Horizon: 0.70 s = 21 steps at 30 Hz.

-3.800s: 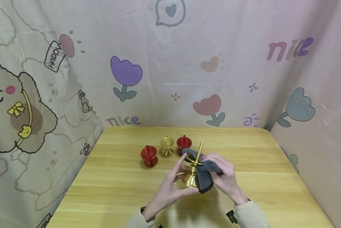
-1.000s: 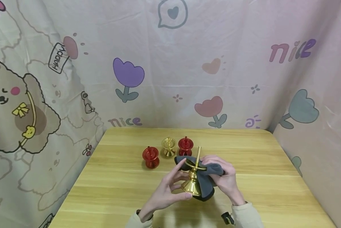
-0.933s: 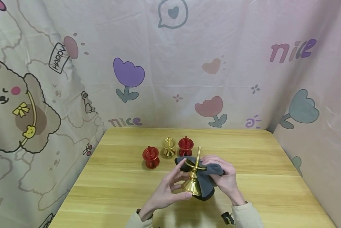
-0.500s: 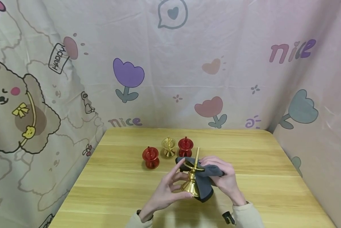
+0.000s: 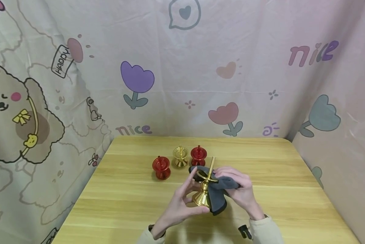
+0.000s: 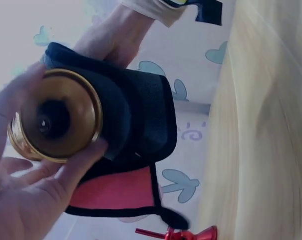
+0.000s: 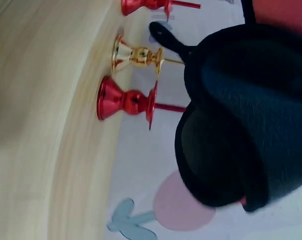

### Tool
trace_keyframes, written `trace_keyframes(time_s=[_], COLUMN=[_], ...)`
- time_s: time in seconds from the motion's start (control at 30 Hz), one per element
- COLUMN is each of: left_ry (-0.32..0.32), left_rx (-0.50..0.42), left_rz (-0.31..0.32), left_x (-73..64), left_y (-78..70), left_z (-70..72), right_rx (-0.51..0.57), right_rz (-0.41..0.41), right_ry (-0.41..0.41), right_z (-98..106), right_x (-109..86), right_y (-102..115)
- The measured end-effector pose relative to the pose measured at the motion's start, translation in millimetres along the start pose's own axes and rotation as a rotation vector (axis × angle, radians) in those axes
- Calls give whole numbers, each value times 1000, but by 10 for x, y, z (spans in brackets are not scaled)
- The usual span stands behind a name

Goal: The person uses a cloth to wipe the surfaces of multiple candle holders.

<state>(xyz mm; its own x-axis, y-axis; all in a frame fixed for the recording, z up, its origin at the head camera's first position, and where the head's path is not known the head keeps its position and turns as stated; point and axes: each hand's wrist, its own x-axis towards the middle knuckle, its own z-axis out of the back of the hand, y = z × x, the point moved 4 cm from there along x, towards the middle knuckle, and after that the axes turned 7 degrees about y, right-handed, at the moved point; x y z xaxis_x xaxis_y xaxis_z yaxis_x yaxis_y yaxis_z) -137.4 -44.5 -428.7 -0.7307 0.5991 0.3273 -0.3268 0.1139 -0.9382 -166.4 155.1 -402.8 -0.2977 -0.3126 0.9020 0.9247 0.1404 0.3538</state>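
Observation:
My left hand (image 5: 182, 205) holds a gold candle holder (image 5: 201, 197) above the table, thumb at the base's rim and index finger up by its dish. Its spike points up, leaning slightly right. In the left wrist view the base's hollow underside faces the camera. My right hand (image 5: 240, 186) grips a dark grey cloth (image 5: 217, 200), which wraps the holder's right side and passes behind its dish. Black edging runs round the cloth, and a pinkish-red side shows in the left wrist view. In the right wrist view the cloth (image 7: 275, 115) hides the held candle holder.
Behind the hands stand a red candle holder (image 5: 161, 165), a smaller gold one (image 5: 180, 154) and another red one (image 5: 198, 154), all upright on the wooden table (image 5: 118, 203). A black clip (image 5: 244, 232) shows beside the right sleeve. Printed curtains enclose the back and sides.
Over the last second the gold candle holder and the cloth have shifted slightly left, with both hands keeping their grip. Compared with the oldest frame, the holder sits a little lower in view.

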Motion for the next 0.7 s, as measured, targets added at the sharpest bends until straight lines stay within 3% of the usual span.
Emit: trace_keyframes(time_s=[0.1,0.2,0.33,0.4,0.53,0.7], left_ry=[22,54,60,30,-72,-160], left_rx=[-57,-126,-166,-143,-9,79], left_rz=[-35,-23,-8,4,34,90], left_x=[-5,-13,-11,-6,-9,-19], left_y=[3,22,31,28,17,5], left_z=[11,17,13,13,32,64], right_rx=[68,104,59,-27,-229,-317], right_rz=[-57,-88,-112,-127,-126,-50], right_ry=[-38,-69,-112,-135,-163,-86], right_z=[10,17,27,38,60,38], right_x=[-12,-31,-56,-67,-98,-108], right_y=[-10,-24,-35,-25,12,60])
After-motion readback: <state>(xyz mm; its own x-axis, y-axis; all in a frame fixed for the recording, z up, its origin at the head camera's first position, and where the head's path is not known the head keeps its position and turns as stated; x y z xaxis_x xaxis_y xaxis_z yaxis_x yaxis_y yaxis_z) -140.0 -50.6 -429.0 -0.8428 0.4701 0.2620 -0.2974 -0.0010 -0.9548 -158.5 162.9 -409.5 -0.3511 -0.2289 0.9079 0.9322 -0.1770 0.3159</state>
